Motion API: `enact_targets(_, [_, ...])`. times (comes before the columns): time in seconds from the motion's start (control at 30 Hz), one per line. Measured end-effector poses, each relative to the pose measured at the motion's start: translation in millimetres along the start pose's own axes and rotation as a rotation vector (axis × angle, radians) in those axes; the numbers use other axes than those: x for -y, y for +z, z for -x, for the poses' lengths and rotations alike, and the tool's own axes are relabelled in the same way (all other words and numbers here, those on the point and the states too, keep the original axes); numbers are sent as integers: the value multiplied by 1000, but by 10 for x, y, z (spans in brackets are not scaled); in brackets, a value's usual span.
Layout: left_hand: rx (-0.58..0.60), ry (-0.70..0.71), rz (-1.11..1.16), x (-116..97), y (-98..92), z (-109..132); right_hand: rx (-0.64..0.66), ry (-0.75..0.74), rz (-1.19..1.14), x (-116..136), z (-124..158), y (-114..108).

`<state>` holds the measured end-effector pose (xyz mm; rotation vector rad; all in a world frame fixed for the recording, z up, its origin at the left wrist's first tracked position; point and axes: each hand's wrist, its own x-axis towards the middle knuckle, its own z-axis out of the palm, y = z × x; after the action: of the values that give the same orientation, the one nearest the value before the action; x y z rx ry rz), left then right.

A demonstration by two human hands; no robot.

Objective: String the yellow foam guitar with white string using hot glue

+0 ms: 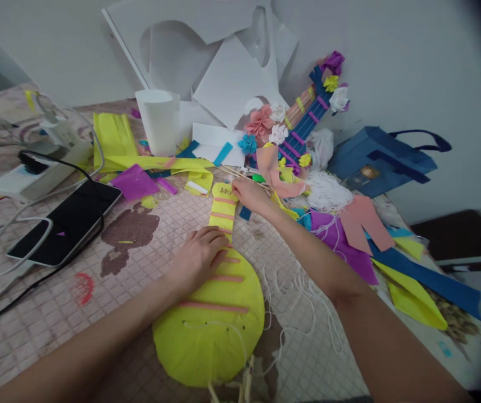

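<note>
The yellow guitar has its pink strips on, the white string not yet taut; left fingers rest apart, right fingers unclear.

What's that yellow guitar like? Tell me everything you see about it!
The yellow guitar lies flat on the table, its narrow neck pointing away from the person. The rounded body seems covered in paper, creased near the bottom. Pink strips cross neck and body. Below them are small dark dots, with white string trailing over the body. The left hand rests where neck meets body; the right hand is at the neck's far end.
</note>
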<state>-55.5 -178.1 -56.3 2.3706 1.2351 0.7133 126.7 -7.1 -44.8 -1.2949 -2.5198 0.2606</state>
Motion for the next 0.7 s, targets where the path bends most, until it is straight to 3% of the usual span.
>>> enact_targets(0.2, [-9,10,5,-1,6,-2,38,2,-9,-2,-58,-9])
enact_targets(0.7, [5,-5,4,3,0,3,29,25,-287,-207,63,111])
